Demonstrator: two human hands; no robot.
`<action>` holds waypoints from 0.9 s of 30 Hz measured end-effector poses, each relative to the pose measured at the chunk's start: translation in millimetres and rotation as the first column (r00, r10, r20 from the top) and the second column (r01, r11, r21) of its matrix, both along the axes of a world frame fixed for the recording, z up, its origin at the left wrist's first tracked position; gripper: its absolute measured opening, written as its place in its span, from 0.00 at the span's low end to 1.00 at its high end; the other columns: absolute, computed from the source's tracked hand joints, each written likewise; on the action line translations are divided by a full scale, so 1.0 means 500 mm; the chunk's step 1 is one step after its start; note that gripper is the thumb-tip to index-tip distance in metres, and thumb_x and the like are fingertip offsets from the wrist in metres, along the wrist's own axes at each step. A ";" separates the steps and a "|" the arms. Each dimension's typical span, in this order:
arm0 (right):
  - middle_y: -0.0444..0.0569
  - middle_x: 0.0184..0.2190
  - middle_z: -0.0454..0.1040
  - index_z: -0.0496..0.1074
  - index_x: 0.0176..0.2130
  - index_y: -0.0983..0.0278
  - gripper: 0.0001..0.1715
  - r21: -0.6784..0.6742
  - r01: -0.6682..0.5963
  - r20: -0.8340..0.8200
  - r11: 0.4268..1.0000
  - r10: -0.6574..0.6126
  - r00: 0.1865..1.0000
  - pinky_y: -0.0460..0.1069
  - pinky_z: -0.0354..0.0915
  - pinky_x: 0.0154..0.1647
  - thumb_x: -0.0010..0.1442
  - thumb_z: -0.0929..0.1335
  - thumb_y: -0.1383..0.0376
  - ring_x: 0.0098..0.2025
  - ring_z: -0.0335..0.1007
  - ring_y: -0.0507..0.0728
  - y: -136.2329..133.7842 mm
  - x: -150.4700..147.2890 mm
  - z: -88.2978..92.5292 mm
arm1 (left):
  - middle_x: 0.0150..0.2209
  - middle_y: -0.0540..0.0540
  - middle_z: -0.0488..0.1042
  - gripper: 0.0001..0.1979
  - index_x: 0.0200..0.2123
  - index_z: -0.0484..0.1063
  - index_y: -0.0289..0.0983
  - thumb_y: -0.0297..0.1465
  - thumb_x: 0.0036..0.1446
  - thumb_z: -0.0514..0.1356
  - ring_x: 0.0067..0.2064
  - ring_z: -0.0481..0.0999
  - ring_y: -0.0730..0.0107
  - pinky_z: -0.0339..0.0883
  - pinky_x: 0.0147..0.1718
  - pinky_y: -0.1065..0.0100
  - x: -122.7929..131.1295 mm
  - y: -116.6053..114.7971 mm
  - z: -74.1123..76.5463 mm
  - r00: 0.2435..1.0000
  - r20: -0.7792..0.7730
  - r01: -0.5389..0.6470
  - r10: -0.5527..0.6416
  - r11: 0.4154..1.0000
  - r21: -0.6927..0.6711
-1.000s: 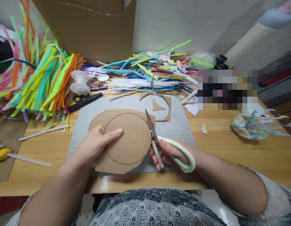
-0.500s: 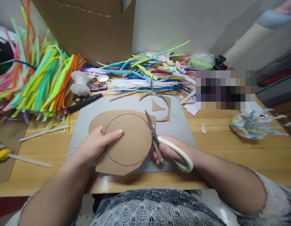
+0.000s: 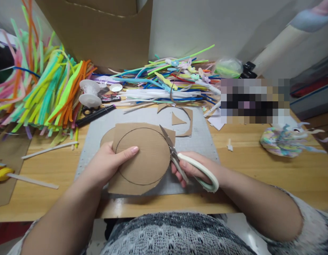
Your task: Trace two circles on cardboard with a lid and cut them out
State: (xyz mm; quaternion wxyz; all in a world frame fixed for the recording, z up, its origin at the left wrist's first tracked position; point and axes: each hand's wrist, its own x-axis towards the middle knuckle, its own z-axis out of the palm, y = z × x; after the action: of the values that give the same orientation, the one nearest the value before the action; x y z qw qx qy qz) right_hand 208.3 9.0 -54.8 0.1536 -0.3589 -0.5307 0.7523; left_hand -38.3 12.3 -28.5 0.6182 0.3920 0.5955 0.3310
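My left hand [image 3: 114, 161] grips a piece of cardboard [image 3: 145, 159], thumb on top and the other fingers hidden beneath. A circle is drawn on the cardboard in dark line, and its right side is partly cut along that line. My right hand [image 3: 191, 166] is closed on scissors [image 3: 210, 179] with white-wrapped handles. The blades straddle the right edge of the cardboard, one blade lying over its upper right part. Under the left side of this piece, another rounded cardboard piece [image 3: 105, 136] shows, resting on a grey mat [image 3: 85, 156].
Cardboard offcuts [image 3: 189, 122] lie on the mat's far side. Bundles of coloured pipe cleaners [image 3: 49, 88] stand at left, with more along the wall. A clear spool [image 3: 90, 94], a black marker [image 3: 96, 116], a yellow glue gun [image 3: 1, 173] and a fuzzy pastel figure [image 3: 282, 141] sit around.
The scissors' upper blade has swung slightly left over the cardboard and the lower part of the scissors has shifted right. The cardboard has turned a little under my left hand.
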 end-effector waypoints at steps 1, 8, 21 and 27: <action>0.42 0.22 0.66 0.65 0.31 0.68 0.34 -0.002 0.015 0.000 1.000 -0.015 1.000 0.42 0.60 0.20 0.51 0.63 0.38 0.20 0.66 0.46 -0.002 -0.002 0.001 | 0.33 0.43 0.80 0.23 0.42 0.73 0.37 0.40 0.42 0.68 0.33 0.79 0.56 0.75 0.27 0.67 -0.001 0.000 0.000 1.000 0.008 -0.007 0.007 1.000 0.003; 0.39 0.17 0.64 0.64 0.29 0.67 0.34 -0.043 0.125 0.001 0.991 -0.125 0.992 0.41 0.55 0.15 0.48 0.63 0.37 0.16 0.63 0.45 -0.013 -0.016 -0.003 | 0.34 0.42 0.79 0.23 0.40 0.74 0.35 0.41 0.42 0.68 0.35 0.79 0.54 0.75 0.28 0.66 0.008 -0.001 0.007 0.999 -0.014 -0.043 0.043 0.999 0.026; 0.39 0.18 0.63 0.62 0.27 0.66 0.32 0.028 0.105 0.033 0.994 -0.105 0.994 0.41 0.54 0.15 0.49 0.65 0.39 0.16 0.61 0.45 -0.012 -0.015 0.003 | 0.37 0.42 0.79 0.23 0.45 0.72 0.38 0.40 0.45 0.67 0.37 0.79 0.54 0.75 0.28 0.66 -0.016 -0.005 -0.010 1.000 -0.029 0.003 -0.002 0.999 0.032; 0.38 0.15 0.62 0.61 0.27 0.65 0.30 0.017 0.109 0.057 0.994 -0.110 0.992 0.41 0.53 0.13 0.50 0.65 0.40 0.14 0.60 0.45 -0.017 -0.018 0.008 | 0.35 0.43 0.79 0.23 0.43 0.73 0.38 0.40 0.43 0.68 0.36 0.79 0.54 0.75 0.27 0.67 -0.010 -0.004 0.000 1.000 -0.022 -0.012 0.013 0.999 0.032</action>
State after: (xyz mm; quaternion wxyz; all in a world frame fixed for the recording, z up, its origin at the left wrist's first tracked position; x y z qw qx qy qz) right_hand 199.2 0.7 -50.7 0.1816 -0.4082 -0.5197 0.7282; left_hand -43.1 10.3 -28.6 0.6032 0.4017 0.5996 0.3396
